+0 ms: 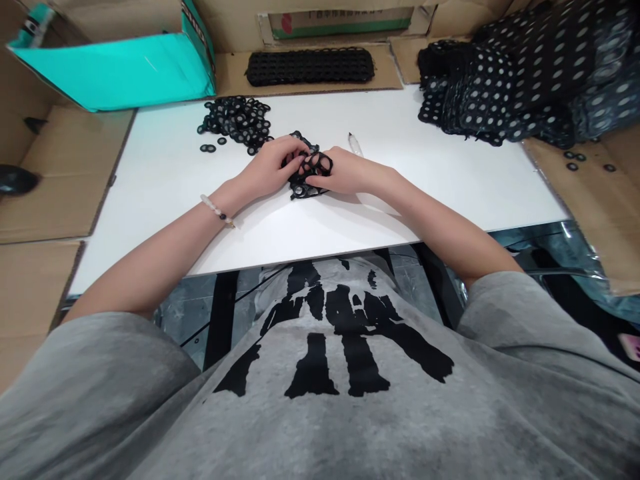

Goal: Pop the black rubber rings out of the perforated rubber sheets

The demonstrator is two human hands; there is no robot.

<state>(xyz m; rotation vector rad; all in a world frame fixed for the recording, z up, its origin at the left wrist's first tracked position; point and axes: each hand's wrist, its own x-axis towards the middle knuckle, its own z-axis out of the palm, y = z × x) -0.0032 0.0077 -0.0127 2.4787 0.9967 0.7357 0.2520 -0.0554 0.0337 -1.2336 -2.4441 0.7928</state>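
Observation:
Both hands meet over the white table [240,230] on a small black openwork piece [306,190] made of joined rings. My left hand [275,163] grips its left and upper side, with thumb and fingers closed on it. On the right side, my right hand [343,172] holds the same piece, the thumb across its front and the other fingers mostly hidden behind. Part of the piece hangs below the fingers, near the tabletop. Left of and behind my left hand lies a pile of loose black rings [235,120]. A white pen-like tool [355,145] rests behind my right wrist.
A turquoise box [135,70] stands at the back left. Behind the table is a long black openwork bundle [310,67] on cardboard. Stacked black sheets with pale dots [500,87] cover the back right. A black rounded object [16,179] lies far left.

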